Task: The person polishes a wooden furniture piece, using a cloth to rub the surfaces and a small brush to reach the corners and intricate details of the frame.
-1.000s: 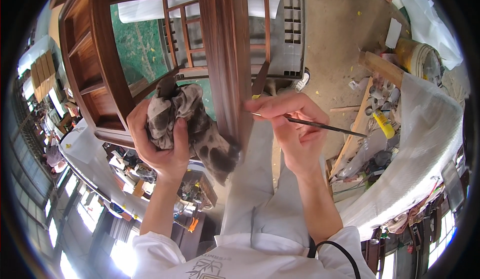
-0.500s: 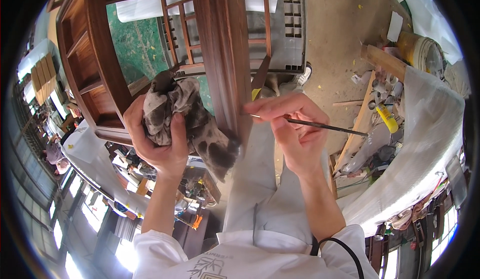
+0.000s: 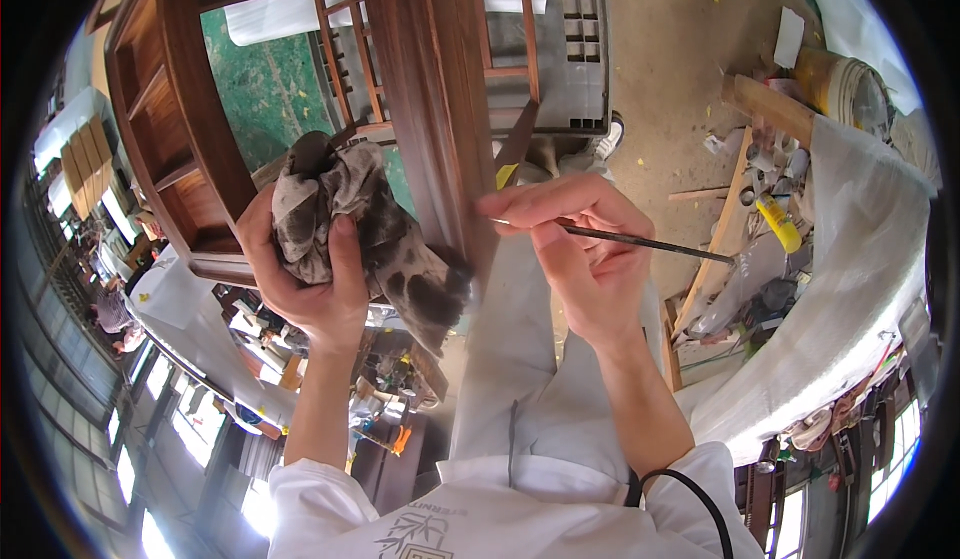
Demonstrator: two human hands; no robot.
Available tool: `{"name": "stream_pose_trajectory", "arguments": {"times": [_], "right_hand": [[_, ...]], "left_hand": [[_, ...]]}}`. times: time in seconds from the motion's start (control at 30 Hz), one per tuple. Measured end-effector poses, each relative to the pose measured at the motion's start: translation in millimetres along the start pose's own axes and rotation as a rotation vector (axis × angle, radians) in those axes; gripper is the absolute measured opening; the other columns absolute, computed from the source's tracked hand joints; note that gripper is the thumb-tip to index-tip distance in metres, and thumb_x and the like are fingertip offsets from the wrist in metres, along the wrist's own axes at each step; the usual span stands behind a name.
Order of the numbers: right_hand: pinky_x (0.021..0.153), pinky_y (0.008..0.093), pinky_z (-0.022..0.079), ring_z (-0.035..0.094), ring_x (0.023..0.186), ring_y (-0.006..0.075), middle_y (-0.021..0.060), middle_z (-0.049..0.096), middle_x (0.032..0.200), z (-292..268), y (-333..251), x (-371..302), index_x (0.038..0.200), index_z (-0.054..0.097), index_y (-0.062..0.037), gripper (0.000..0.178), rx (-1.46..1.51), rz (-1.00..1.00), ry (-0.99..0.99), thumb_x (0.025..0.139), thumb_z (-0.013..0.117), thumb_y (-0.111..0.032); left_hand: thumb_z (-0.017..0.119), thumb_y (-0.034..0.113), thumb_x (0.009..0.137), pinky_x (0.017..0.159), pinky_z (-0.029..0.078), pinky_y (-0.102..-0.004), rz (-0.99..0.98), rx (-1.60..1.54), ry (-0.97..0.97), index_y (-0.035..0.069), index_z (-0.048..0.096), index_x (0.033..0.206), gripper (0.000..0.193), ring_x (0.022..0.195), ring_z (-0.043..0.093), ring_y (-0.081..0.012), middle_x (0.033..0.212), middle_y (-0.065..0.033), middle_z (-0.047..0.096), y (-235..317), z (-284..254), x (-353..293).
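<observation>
My left hand [image 3: 300, 279] grips a stained grey rag [image 3: 365, 234], bunched up and held against the left side of a dark reddish-brown wooden post [image 3: 435, 99]. A loose end of the rag hangs down to the right, touching the post. My right hand [image 3: 580, 249] pinches a thin dark brush handle [image 3: 640, 244] that runs out to the right, its tip end meeting the right side of the post. The brush's bristles are hidden behind my fingers and the post.
The post belongs to a dark wooden furniture frame [image 3: 180, 129] with shelves and rails. Below lie a green floor patch [image 3: 270, 89], a grey plastic crate [image 3: 580, 39], wooden planks [image 3: 720, 249], a yellow bottle [image 3: 778, 224], a bucket [image 3: 850, 84] and a white sheet [image 3: 850, 289].
My left hand has shifted the rag slightly along the post. My right hand and the brush stay almost where they were.
</observation>
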State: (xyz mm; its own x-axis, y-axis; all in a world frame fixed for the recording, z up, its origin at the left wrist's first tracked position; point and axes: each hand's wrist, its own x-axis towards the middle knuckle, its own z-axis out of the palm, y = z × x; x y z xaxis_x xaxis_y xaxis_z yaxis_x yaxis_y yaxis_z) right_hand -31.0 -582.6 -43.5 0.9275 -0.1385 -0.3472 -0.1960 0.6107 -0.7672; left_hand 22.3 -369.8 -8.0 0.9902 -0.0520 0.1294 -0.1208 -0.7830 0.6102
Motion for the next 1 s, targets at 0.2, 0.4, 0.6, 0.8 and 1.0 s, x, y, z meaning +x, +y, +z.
{"name": "stream_pose_trajectory", "arguments": {"times": [0.2,0.4,0.6,0.8,1.0], "right_hand": [[0.084,0.0321,0.056,0.069,0.095,0.0212,0.0172,0.070,0.095,0,0,-3,0.092,0.064,0.0042,0.013,-0.030,-0.021,-0.009,0.087,0.053,0.010],[0.086,0.0314,0.054,0.069,0.094,0.0192,0.0174,0.071,0.099,-2,1,-5,0.092,0.066,0.0041,0.013,-0.009,0.001,-0.010,0.084,0.056,0.008],[0.079,0.0320,0.058,0.069,0.092,0.0221,0.0207,0.070,0.095,-1,3,-6,0.092,0.061,0.0049,0.017,-0.054,-0.045,-0.028,0.086,0.046,0.012],[0.081,0.0324,0.058,0.070,0.092,0.0214,0.0204,0.070,0.095,-4,2,-10,0.092,0.061,0.0054,0.019,-0.094,-0.039,-0.048,0.086,0.045,0.013],[0.086,0.0312,0.055,0.069,0.094,0.0192,0.0159,0.071,0.097,0,1,-11,0.089,0.067,0.0039,0.015,0.022,0.044,0.020,0.082,0.055,0.009]], "left_hand": [[0.071,0.010,0.082,0.097,0.041,-0.0332,0.000,-0.002,0.010,-0.003,0.055,0.119,0.042,0.106,0.056,-0.0227,0.116,-0.0138,0.059,0,1,0],[0.071,0.011,0.082,0.098,0.041,-0.0332,-0.001,-0.005,0.028,-0.003,0.056,0.119,0.043,0.106,0.056,-0.0223,0.117,-0.0139,0.059,-1,2,-1],[0.071,0.012,0.082,0.098,0.041,-0.0329,-0.012,-0.003,0.038,-0.003,0.056,0.119,0.042,0.106,0.056,-0.0218,0.117,-0.0135,0.059,0,3,-1],[0.072,0.014,0.082,0.098,0.041,-0.0330,0.005,0.003,0.037,-0.004,0.057,0.118,0.043,0.106,0.057,-0.0215,0.116,-0.0133,0.060,-1,3,-1],[0.073,0.015,0.082,0.097,0.042,-0.0330,0.017,-0.003,0.044,-0.004,0.057,0.119,0.044,0.105,0.057,-0.0217,0.116,-0.0136,0.060,-1,3,0]]}}
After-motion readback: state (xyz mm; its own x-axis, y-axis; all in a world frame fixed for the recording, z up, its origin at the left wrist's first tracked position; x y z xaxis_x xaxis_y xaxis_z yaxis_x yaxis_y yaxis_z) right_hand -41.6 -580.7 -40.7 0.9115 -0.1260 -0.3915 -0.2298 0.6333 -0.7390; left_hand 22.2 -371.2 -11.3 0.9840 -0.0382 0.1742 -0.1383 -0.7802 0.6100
